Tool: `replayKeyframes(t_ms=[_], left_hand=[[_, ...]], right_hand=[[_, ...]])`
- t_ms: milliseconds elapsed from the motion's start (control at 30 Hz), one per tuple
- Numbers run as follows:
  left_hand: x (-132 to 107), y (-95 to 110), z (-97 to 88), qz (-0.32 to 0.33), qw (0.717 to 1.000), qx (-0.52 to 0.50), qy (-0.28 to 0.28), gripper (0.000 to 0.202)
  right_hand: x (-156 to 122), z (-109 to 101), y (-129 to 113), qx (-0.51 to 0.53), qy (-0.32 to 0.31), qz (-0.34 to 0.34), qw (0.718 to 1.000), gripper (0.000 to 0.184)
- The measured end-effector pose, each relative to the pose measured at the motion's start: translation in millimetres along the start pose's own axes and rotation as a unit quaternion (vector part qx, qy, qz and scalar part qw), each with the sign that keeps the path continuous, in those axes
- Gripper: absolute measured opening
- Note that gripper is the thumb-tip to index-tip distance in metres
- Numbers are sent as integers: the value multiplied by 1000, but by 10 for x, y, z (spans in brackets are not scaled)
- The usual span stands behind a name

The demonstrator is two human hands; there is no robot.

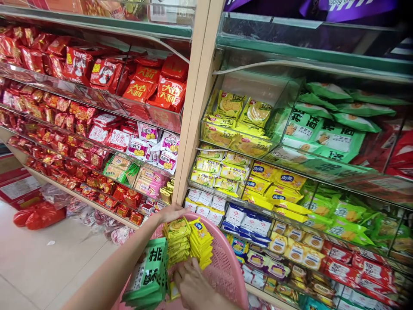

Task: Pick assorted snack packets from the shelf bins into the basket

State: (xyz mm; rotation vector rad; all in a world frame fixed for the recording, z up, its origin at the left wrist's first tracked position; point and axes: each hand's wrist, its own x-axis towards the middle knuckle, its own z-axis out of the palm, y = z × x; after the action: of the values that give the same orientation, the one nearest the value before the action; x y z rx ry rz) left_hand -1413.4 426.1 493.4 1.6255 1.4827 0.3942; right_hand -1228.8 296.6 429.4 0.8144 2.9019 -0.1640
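Observation:
My left hand (pixel 170 212) reaches over the far rim of a pink plastic basket (pixel 226 267) and is closed on that rim, just behind a stack of yellow snack packets (pixel 189 241). Closer to me, my right hand (pixel 192 284) sits inside the basket under that stack, its fingers curled on the lowest yellow packets. Green packets with large black characters (pixel 149 271) stand in the basket at the left of the yellow stack.
Tilted clear shelf bins full of packets rise ahead: red ones (pixel 64 107) on the left, yellow (pixel 238 125), green (pixel 322 125) and blue-white (pixel 251 219) ones on the right. A beige upright (pixel 193 107) divides them. Red sacks (pixel 38 215) lie on the tiled floor at the left.

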Motion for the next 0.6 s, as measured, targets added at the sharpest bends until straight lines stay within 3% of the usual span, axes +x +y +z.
replayKeyframes(t_ms=[233,600], left_hand=[[10,-21,5,-1,1000,23,10,70],[-8,-3,-1,14,1000,23,15,69]], right_hand=[[26,64,95,-39,74,7,996,17],[23,159,105,-53,141,63,987,33]])
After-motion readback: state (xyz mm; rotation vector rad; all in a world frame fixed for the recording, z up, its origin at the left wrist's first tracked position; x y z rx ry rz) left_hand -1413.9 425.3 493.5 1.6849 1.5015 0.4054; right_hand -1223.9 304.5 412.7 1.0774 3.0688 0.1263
